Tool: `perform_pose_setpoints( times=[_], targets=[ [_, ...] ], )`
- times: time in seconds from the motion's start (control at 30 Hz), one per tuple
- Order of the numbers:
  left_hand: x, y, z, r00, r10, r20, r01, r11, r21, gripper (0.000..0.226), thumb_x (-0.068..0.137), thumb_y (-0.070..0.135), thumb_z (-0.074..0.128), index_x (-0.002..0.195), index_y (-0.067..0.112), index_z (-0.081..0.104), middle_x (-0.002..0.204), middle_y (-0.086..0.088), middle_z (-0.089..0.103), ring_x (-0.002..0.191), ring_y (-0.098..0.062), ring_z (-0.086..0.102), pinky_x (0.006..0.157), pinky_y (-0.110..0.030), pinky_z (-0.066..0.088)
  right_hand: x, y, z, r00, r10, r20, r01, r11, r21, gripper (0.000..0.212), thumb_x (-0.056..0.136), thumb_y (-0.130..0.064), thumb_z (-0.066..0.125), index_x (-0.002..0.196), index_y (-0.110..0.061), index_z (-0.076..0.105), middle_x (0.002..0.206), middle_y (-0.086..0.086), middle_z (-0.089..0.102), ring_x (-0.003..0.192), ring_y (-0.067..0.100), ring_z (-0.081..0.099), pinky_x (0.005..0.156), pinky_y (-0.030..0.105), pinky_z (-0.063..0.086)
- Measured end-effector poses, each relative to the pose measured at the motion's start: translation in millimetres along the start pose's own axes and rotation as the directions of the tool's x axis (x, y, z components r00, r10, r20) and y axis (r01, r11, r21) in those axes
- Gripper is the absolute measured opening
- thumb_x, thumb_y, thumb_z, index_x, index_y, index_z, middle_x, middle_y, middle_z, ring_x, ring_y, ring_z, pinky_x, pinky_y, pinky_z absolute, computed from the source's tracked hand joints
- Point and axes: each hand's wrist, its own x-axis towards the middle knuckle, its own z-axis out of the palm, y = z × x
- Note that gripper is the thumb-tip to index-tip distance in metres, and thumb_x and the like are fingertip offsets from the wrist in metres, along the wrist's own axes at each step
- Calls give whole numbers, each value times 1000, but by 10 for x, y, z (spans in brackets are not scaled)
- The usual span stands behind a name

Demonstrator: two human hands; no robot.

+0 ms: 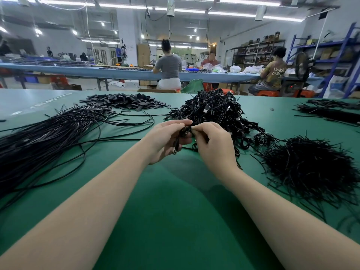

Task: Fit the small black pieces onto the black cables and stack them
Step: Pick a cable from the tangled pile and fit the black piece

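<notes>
While the left hand (165, 141) grips a black cable (178, 142), the right hand (211, 145) pinches its end, apparently fitting a small piece, stacking next.

Bright overhead tube lights (194, 10) — slight glare; soft arm shadows on table (175, 221); edges bowed; background perhaps blurred.
</notes>
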Motion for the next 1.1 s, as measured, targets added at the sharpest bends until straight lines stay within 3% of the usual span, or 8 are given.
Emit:
perform_pose_setpoints(
  times=[0.27, 0.37, 0.5, 0.63, 0.7, 0.77, 0.93, 1.1],
  targets=[
    [32, -156, -109, 988, 144, 54, -150, 978, 147, 44, 85, -11, 58, 103, 27, 71, 88, -2, 71, 81, -13, 59, 80, -20, 51, -8, 71, 58, 983, 177, 40, -179, 982, 66, 15, 92, -12, 60, 101, -13, 72, 95, -2, 68, 86, 9, 58, 78, 18, 44],
    [37, -170, -122, 973, 232, -16, -222, 947, 234, 27, 83, 3, 71, 93, 28, 74, 77, 7, 73, 74, -2, 65, 71, -12, 50, -23, 59, 71, 983, 178, 50, -181, 981, 63, 16, 92, -11, 60, 102, -13, 72, 94, -3, 67, 83, 6, 55, 76, 14, 40],
    [60, -184, -99, 955, 264, -136, -205, 918, 341, 9, 83, 30, 73, 89, 26, 69, 76, 13, 71, 72, 0, 62, 61, -11, 48, -28, 24, 88, 991, 130, 33, -132, 990, 46, 12, 92, -10, 59, 97, -9, 71, 90, 0, 67, 86, 15, 60, 77, 25, 47],
    [56, -119, 4, 979, 37, -200, -17, 995, 97, 26, 89, 26, 67, 104, 25, 46, 63, 3, 67, 49, -8, 57, 41, -16, 41, -25, -12, 39, 1000, -8, -7, 8, 1000, -25, 12, 90, -5, 59, 93, -2, 71, 87, 10, 68, 82, 29, 62, 74, 41, 50],
    [29, -91, 16, 988, -53, -146, 44, 997, -64, 16, 94, 18, 58, 98, 25, 44, 55, 3, 63, 40, -5, 51, 36, -14, 36, -20, -18, 20, 993, -115, -24, 111, 987, -117, 13, 89, -3, 59, 89, 0, 71, 84, 12, 69, 77, 34, 62, 71, 43, 50],
    [6, -85, 7, 998, -52, -43, 45, 987, -155, 11, 97, 12, 50, 94, 22, 54, 56, 3, 61, 43, -4, 52, 37, -13, 37, -16, -13, 17, 989, -138, -47, 131, 983, -131, 13, 89, -4, 59, 87, 0, 70, 81, 11, 68, 74, 33, 62, 69, 42, 49],
    [-6, -147, 5, 998, -28, 50, 30, 999, -38, 37, 94, -5, 43, 102, 20, 69, 79, 1, 73, 72, -10, 70, 55, -16, 49, -24, 96, 7, 997, 60, -42, -60, 998, 4, 11, 90, -7, 61, 92, -7, 72, 85, 4, 68, 79, 21, 61, 70, 28, 46],
    [21, -232, 17, 989, 142, -30, -139, 987, 80, 24, 83, 3, 70, 100, 20, 72, 70, 11, 67, 56, 0, 50, 54, -10, 38, -13, 100, 55, 992, 119, -30, -118, 993, 32, 11, 90, -8, 61, 94, -10, 72, 85, -1, 66, 78, 12, 57, 68, 16, 39]
  ],
)
